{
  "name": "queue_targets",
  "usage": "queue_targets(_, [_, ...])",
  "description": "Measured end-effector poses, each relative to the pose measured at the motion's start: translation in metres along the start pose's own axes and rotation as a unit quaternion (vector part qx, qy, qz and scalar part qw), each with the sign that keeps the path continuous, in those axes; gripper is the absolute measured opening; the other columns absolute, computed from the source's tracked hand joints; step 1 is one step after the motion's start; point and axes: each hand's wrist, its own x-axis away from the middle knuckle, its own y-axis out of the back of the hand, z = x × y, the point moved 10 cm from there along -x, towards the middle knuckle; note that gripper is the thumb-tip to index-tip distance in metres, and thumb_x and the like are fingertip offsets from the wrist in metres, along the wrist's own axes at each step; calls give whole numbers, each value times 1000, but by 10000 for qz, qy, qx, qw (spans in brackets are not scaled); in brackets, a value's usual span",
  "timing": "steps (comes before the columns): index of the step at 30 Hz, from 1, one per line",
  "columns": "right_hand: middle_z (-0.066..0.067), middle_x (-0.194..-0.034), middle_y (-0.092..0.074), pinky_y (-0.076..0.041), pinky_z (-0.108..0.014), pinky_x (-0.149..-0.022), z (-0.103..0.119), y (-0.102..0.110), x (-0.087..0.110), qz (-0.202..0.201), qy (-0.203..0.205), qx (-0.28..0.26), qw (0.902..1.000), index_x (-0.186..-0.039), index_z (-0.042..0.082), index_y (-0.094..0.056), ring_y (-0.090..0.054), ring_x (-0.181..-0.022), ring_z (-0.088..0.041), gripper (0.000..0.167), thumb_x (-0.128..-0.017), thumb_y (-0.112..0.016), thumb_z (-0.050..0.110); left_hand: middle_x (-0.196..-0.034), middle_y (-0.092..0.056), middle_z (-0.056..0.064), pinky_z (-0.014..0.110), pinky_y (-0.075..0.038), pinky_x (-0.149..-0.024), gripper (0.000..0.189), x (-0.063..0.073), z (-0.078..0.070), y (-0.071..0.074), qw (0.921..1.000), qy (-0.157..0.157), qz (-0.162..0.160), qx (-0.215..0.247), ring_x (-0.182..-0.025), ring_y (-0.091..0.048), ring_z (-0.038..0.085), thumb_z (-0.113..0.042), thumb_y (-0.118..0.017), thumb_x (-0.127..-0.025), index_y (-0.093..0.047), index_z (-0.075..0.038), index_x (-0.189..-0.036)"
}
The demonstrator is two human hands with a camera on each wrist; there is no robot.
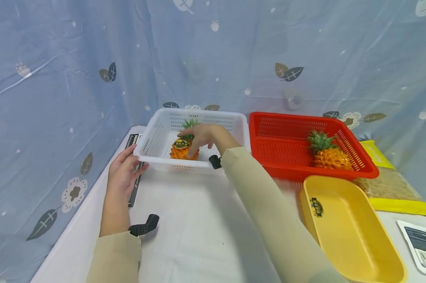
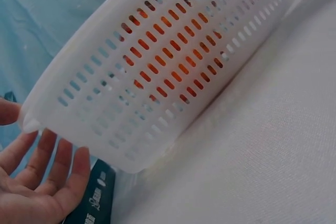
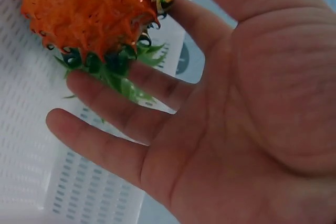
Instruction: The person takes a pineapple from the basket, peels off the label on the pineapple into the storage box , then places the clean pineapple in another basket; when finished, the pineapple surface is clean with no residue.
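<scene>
A small orange pineapple (image 1: pixel 177 152) with green leaves and a dark label lies in a white slotted basket (image 1: pixel 156 159). My right hand (image 1: pixel 203 135) hovers over it with spread, loosely bent fingers. In the right wrist view, the fingers are around the leaf end of the pineapple (image 3: pixel 84 11); whether they touch it I cannot tell. At the basket's front left corner my left hand (image 1: pixel 122 171) pinches the rim. The left wrist view has the thumb above the rim and the fingers of the left hand (image 2: pixel 44 182) under it.
Right of the white basket stands a red basket (image 1: pixel 276 151) holding another pineapple (image 1: pixel 331 158). Nearer are a yellow bin (image 1: pixel 347 220), a yellow-edged bag (image 1: pixel 390 184) and a white-framed device (image 1: pixel 423 245). A dark box (image 1: pixel 134 192) lies by the left hand. Patterned curtains (image 1: pixel 213 59) surround the table.
</scene>
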Motion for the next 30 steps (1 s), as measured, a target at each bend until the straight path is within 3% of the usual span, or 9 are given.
queue_targets(8, [3,-170,-25,-51,-48,-107,-2,-7,-2,83,-311,269,9991,-157,47,-37,-51,-131,-21,92,-82,-87,28,-164,-33,2,28,-59,-95,51,5,5,3,9998,53,35,-164,-135,-48,21,-11,-53,-105,-48,-21,-155])
queue_targets(15, [1,-162,-35,-55,-43,-103,5,-4,-1,3,-466,700,9965,-156,47,-37,-52,-124,-20,92,-81,-87,27,-163,-35,2,27,-60,-93,50,5,2,4,9999,-39,40,-109,-134,-49,20,-12,-54,-105,-49,-21,-155])
queue_targets(22, [-1,-171,-18,-54,-43,-104,5,-6,1,34,-632,822,9946,-159,48,-30,-44,-138,-22,100,-79,-88,28,-162,-36,1,28,-59,-94,51,3,0,0,9998,-83,93,-142,-131,-51,19,-12,-57,-104,-50,-21,-154])
queue_targets(24, [-1,-171,-20,-53,-43,-103,7,-6,0,-2,-644,926,9936,-159,48,-28,-40,-142,-23,103,-78,-89,26,-163,-36,2,28,-59,-94,50,3,-1,-2,9997,-120,107,-162,-132,-50,19,-13,-57,-105,-50,-21,-154])
queue_targets(28, [-2,-169,-25,-52,-37,-91,10,-7,-3,-13,-629,1140,9915,-161,47,-25,-42,-133,-21,108,-78,-86,17,-163,-35,2,28,-58,-95,50,2,-1,-2,9997,-97,89,-194,-133,-49,20,-13,-56,-105,-50,-22,-154])
queue_targets(30, [-1,-168,-27,-50,-32,-77,10,-9,-5,22,-644,1122,9916,-161,49,-23,-49,-113,-18,109,-78,-83,11,-163,-36,2,28,-58,-96,51,3,0,-1,9998,-53,81,-195,-133,-50,20,-13,-56,-105,-50,-22,-154])
